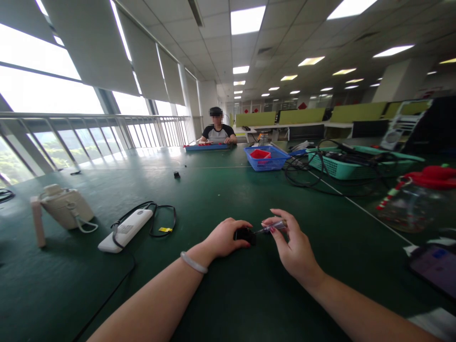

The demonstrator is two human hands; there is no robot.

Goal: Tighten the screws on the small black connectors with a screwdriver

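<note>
My left hand (224, 237) is curled around a small black object (245, 234) that rests on the green table (221, 194). My right hand (290, 242) pinches a thin, clear-handled tool (273, 227), like a small screwdriver, between thumb and fingertips. The tool's tip points left and touches the black object. A pale bangle (193, 262) circles my left wrist. Most of the black object is hidden under my left fingers.
A white power bank (125, 230) with a black cable lies at left, beside a cream-coloured device (66, 206). A blue basket (267, 157), a teal tray (342, 166) with cables, a clear jug with a red lid (420, 199) and a phone (434, 268) sit to the right. A person sits at the far end.
</note>
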